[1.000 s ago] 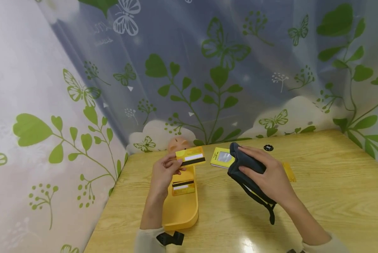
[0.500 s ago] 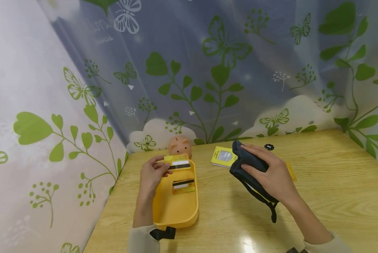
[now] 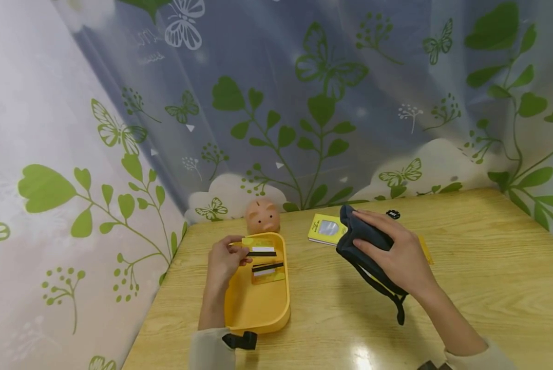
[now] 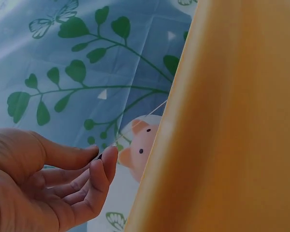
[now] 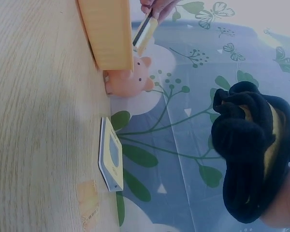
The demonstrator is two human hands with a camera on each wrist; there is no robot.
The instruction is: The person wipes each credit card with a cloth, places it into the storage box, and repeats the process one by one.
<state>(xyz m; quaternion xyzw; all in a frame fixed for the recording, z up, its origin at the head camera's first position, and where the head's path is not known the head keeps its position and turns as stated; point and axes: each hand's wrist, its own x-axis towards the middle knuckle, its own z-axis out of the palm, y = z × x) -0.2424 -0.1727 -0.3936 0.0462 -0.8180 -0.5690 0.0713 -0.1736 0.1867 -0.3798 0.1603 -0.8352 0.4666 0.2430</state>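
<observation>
My left hand (image 3: 224,262) pinches a yellow card with a black stripe (image 3: 263,253) between thumb and fingers, over the far part of a yellow tray (image 3: 280,319). In the left wrist view the card shows only as a thin edge-on line at the fingertips. Another striped card or cards (image 3: 268,273) lie inside the tray; how many is unclear. My right hand (image 3: 403,259) grips a dark cloth pouch (image 3: 366,234) above the table, with a loop hanging from its lower end. Something yellow shows in the folds of the pouch (image 5: 232,135) in the right wrist view.
A pink piggy bank (image 3: 262,217) stands just behind the tray. Between tray and pouch lies a yellow booklet or flat box (image 3: 324,230). A black poker chip (image 3: 393,214) and a golden card (image 3: 426,251) lie at the right. A patterned curtain (image 3: 267,103) borders the table.
My left hand has carried the card left and slightly down, from beside the tray's far right edge to over the tray. The piggy bank has come into view. My right hand has barely moved.
</observation>
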